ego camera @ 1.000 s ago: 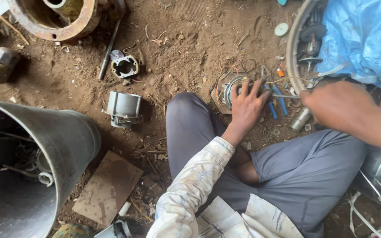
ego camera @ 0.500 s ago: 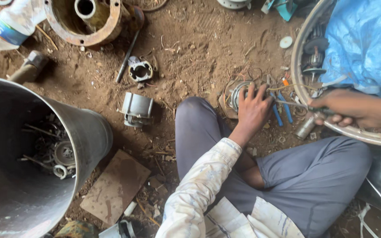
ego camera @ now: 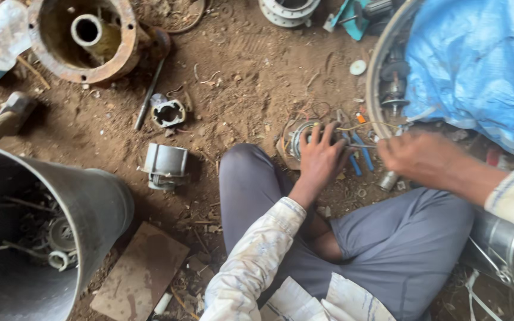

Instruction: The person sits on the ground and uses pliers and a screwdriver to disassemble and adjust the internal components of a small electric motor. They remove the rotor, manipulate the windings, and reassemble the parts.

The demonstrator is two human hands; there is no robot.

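I sit cross-legged on bare dirt in grey trousers. My left hand (ego camera: 319, 157) lies with fingers spread over a small round metal coil part (ego camera: 295, 138) with copper wires, holding it down on the ground. My right hand (ego camera: 417, 157) is just to its right, fingers closed around a thin metal tool (ego camera: 361, 145) whose tip points at the coil part. Blue-handled pliers (ego camera: 359, 159) lie between the two hands, partly hidden by my left fingers.
A large grey metal funnel (ego camera: 90, 208) with scrap inside stands at left. A rusty round housing (ego camera: 84, 38), a hammer (ego camera: 7, 119), a rod (ego camera: 149, 95) and small metal casings (ego camera: 166, 165) lie on the dirt. A blue tarp (ego camera: 477, 65) covers a rim at right.
My right hand has moved left, closer to the coil part. My left hand has stayed on the coil part. The view has shifted slightly.
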